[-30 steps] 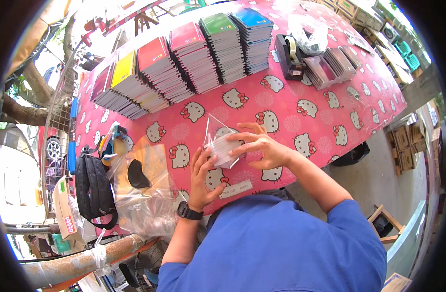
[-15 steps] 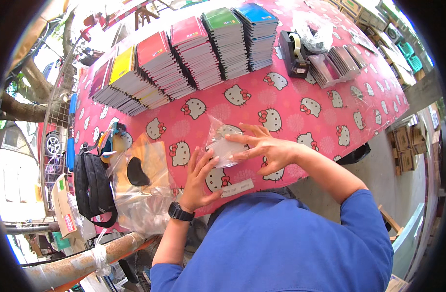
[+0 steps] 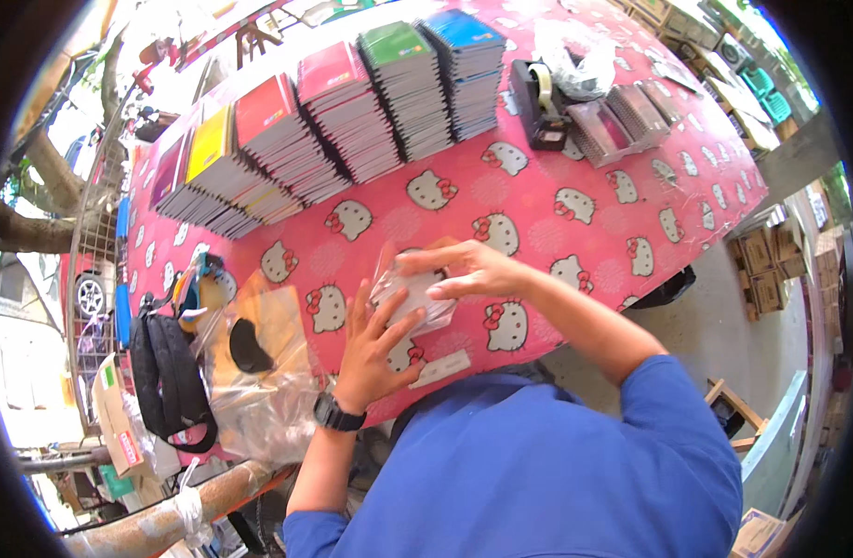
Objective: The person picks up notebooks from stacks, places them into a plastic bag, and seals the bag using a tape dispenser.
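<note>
1. The left hand [image 3: 375,349] is spreading its fingers wide, the fingertips meeting the near left side of a clear plastic packet [image 3: 417,302] with white contents; the thumb is standing apart, pointing toward a white strip [image 3: 442,369].
2. The right hand [image 3: 473,272] is reaching over the packet's far right part, thumb and forefinger apart; whether it is pinching the film, I cannot tell.
3. The packet is lying between both hands on the pink printed table [image 3: 482,191], near the edge on the person's side, its clear far corner pointing away from the body.
4. The white strip is lying closer to that edge, just in front of the blue shirt [image 3: 538,456].
5. Beyond the packet, a band of printed cloth is running up to the row of notebook stacks [image 3: 361,130]; more cloth is stretching rightward to the table's edge.
6. The black tape dispenser [image 3: 540,116] and wrapped notebooks [image 3: 622,121] are sitting far right, well apart from the hands.
7. On the left, clear plastic bags [image 3: 259,409] and a black backpack [image 3: 171,381] are taking up the table's side, the bags reaching near the watch [image 3: 338,413].
</note>
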Demonstrator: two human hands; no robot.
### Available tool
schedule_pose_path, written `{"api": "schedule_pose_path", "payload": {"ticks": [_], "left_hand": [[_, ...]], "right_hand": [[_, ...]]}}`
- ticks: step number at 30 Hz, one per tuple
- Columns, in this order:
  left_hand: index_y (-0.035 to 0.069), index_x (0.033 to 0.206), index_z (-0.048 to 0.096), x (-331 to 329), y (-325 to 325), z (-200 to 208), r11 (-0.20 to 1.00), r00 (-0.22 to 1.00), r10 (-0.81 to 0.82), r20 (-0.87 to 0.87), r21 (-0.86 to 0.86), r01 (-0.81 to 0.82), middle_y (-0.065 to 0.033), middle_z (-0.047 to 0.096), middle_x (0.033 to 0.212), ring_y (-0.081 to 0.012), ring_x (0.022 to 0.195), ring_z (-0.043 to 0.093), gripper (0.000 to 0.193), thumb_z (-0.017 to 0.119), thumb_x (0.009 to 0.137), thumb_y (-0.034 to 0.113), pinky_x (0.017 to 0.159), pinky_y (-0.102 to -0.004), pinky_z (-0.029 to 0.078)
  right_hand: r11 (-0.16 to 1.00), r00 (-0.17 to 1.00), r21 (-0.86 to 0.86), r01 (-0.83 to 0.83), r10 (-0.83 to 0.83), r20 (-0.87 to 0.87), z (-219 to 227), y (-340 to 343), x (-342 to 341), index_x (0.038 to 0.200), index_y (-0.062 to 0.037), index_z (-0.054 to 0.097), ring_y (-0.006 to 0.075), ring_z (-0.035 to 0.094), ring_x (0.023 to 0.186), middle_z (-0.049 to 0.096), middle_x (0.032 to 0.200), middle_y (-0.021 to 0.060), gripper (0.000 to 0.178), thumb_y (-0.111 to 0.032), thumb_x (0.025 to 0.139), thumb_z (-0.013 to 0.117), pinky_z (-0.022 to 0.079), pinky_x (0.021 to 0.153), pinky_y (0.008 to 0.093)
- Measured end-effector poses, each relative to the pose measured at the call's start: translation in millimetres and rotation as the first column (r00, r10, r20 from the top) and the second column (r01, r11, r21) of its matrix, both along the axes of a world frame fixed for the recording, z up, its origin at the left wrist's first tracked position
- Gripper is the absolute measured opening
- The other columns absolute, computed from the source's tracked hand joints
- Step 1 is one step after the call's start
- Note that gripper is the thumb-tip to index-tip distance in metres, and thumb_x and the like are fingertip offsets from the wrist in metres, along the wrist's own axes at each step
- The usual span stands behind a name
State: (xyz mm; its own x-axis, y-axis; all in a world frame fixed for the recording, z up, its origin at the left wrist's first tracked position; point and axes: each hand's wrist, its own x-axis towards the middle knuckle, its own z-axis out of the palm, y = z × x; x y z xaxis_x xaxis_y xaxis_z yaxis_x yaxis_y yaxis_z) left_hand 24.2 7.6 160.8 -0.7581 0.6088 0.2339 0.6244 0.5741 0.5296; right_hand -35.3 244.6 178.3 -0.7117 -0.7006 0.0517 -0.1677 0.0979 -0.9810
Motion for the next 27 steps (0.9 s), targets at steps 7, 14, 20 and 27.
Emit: {"api": "schedule_pose_path", "payload": {"ticks": [7,14,20,27], "left_hand": [[0.023,0.115,0.055,5.0,5.9,-4.4,0.994,0.995,0.090,-0.048,0.068,-0.086,-0.0029,0.039,0.135,-0.0404,0.132,0.018,0.064,0.076,0.055,0.019,0.104,-0.0563,0.021],[0.023,0.114,0.056,2.9,7.2,-16.7,0.979,0.998,0.054,0.018,0.195,-0.056,-0.0040,0.039,0.135,-0.0403,0.130,0.022,0.062,0.076,0.056,0.017,0.104,-0.0543,0.023],[0.023,0.114,0.056,3.0,7.6,-15.5,0.974,0.998,0.052,0.026,0.220,-0.057,-0.0033,0.039,0.135,-0.0405,0.130,0.021,0.061,0.076,0.057,0.017,0.103,-0.0547,0.024],[0.023,0.115,0.056,3.2,8.7,-16.7,0.970,0.998,0.055,0.032,0.236,-0.061,-0.0016,0.040,0.135,-0.0401,0.132,0.017,0.061,0.077,0.057,0.016,0.104,-0.0535,0.025]], "right_hand": [[0.840,0.851,0.205,0.503,-0.441,-0.284,-27.7,33.0,-66.8,0.102,-0.0063,0.066,0.0156,0.059,0.088,0.066,0.098,0.0079,0.028,-0.028,0.086,0.057,0.046,0.080,0.0285],[-0.048,0.027,0.117,0.992,-0.823,-0.568,-54.0,219.8,-177.4,0.090,-0.0067,0.068,0.0310,0.062,0.086,0.066,0.092,0.0139,0.038,-0.041,0.081,0.055,0.043,0.084,0.0406],[-0.133,0.067,0.280,0.951,-0.794,-0.604,-72.1,226.9,-199.9,0.077,-0.0069,0.069,0.0261,0.061,0.081,0.067,0.078,0.0106,0.034,-0.041,0.073,0.066,0.037,0.088,0.0448],[0.025,0.020,-0.010,1.000,-0.931,-0.366,-96.7,206.3,-129.8,0.077,-0.0009,0.065,0.0132,0.052,0.053,0.058,0.060,0.0030,0.021,-0.022,0.080,0.068,0.039,0.050,0.0255]]}}
